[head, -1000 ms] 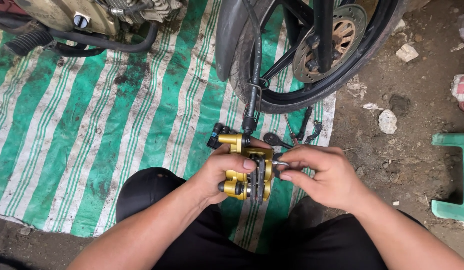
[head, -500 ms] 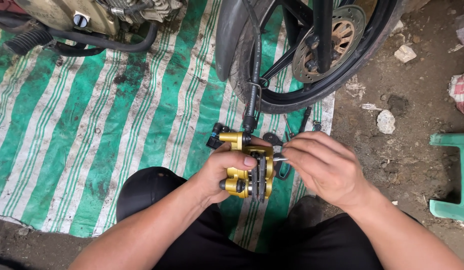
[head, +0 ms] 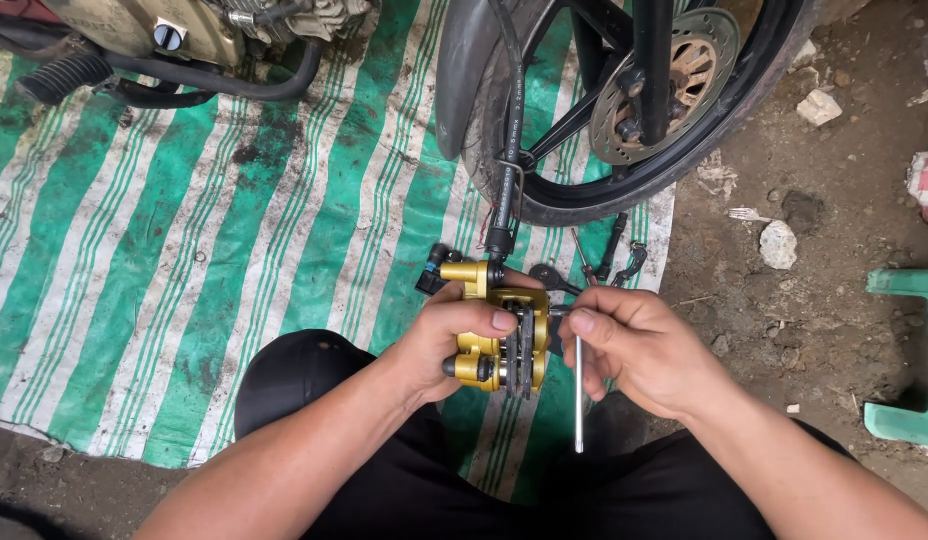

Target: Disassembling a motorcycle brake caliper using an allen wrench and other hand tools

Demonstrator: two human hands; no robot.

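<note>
From the head camera I look straight down at my own lap and two bare forearms. My left hand [head: 454,345] wraps around a gold brake caliper [head: 489,330]; its fingers [head: 484,320] are closed over the caliper's body, the thumb lying across the top. The caliper sits in the air just above my knees, over the near edge of the striped mat, and it is joined upward to a black brake hose [head: 508,150] that runs along the fork. Dark brake pads [head: 525,345] show edge-on in the caliper's slot.

My right hand [head: 639,350] is just beside the caliper on its right. Its fingers [head: 589,322] are pressed together, pinching a thin metal pin [head: 578,395] near its top end; the pin hangs nearly upright, pointing down toward my lap, its upper end right at the caliper's side. I cannot tell whether pin and caliper touch.

Beyond the hands, a motorcycle front wheel [head: 684,150] with a brake disc [head: 664,85] stands on the green-and-white striped mat [head: 184,250]. A few small tools [head: 614,250] lie on the mat just below the tyre. At the top left is part of the engine [head: 184,30] and a footpeg [head: 64,78]. To the right is bare dirt ground [head: 834,200] with stones, and a green plastic stool [head: 914,360] at the frame's edge.
</note>
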